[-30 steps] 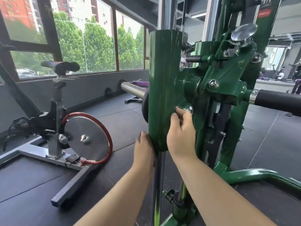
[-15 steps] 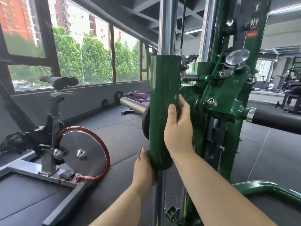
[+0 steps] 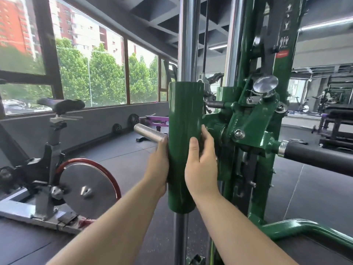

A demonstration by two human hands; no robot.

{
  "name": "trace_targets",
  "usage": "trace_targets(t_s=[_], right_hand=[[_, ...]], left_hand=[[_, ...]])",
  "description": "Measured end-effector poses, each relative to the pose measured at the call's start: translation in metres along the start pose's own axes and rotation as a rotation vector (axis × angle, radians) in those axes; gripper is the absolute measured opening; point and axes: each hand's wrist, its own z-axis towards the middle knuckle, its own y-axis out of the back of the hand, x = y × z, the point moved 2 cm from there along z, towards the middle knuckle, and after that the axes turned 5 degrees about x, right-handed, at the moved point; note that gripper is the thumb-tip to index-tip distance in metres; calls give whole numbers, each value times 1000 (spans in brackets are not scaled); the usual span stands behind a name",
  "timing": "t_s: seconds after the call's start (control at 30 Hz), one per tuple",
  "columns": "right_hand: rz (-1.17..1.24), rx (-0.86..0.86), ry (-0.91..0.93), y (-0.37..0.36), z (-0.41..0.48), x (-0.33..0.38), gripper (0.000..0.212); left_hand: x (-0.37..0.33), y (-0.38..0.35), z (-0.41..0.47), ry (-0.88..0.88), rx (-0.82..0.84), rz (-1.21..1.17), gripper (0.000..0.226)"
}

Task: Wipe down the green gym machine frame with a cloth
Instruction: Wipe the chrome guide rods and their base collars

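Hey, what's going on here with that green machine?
A person is working on a green gym machine. Both hands grip its upright green sleeve that rides on a chrome pole: the left hand on its left side, the right hand on its right. No cloth can be made out. An exercise bike stands to the left.

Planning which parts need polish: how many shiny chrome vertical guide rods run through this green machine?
2. One rod passes through the green sleeve both hands grip; the other stands just right of it, against the frame. More may be hidden behind.

Bright daylight from windows; wide-angle edges bend, slightly blurred.
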Motion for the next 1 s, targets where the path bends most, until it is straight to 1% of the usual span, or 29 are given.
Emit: trace_targets(t_s=[0.07,0.17,0.23,0.3,0.37,0.43,0.47,0.5,0.53,0.67,0.73,0.77,0.8,0.87,0.9,0.93,1.0], right_hand=[[11,-13,0,-1,0,-2,48],[13,-2,-1,-1,0,-4,47],[14,1,2,0,-2,-2,45],[13,3,-2,0,-3,0,44],[30,7,-22,-2,-4,1,43],[48,-2,-30,-3,-5,0,43],[51,-6,-32,-4,-4,0,43],[54,-1,-33,-4,-4,-1,44],[52,7,-31,-3,-4,-1,44],[17,38,-3,2,-3,-3,48],[2,43,4,1,-3,-4,51],[-1,43,5,2,-3,-4,51],[-2,47,7,2,-3,-4,50],[5,67,9,4,-3,-4,49],[11,76,7,5,-3,-4,49],[15,84,0,6,-3,-4,48],[43,93,-28,5,-4,-3,45]], left_hand=[[29,7,-10,140,-28,45,48],[42,10,-23,234,-70,79,39],[29,11,-18,281,-2,152,39],[-4,10,-2,253,77,165,41],[-46,9,11,123,68,98,41],[-71,11,17,51,27,13,49],[-71,14,16,17,42,10,43],[-63,13,13,18,53,29,31],[-47,13,13,57,73,80,30],[17,17,7,335,45,312,51],[36,23,8,448,60,282,56],[40,22,7,455,71,251,59],[41,22,8,452,77,222,60],[22,19,5,405,89,134,46],[6,16,8,351,117,79,39],[-13,15,10,292,164,33,37],[-62,8,14,161,199,-35,40]])
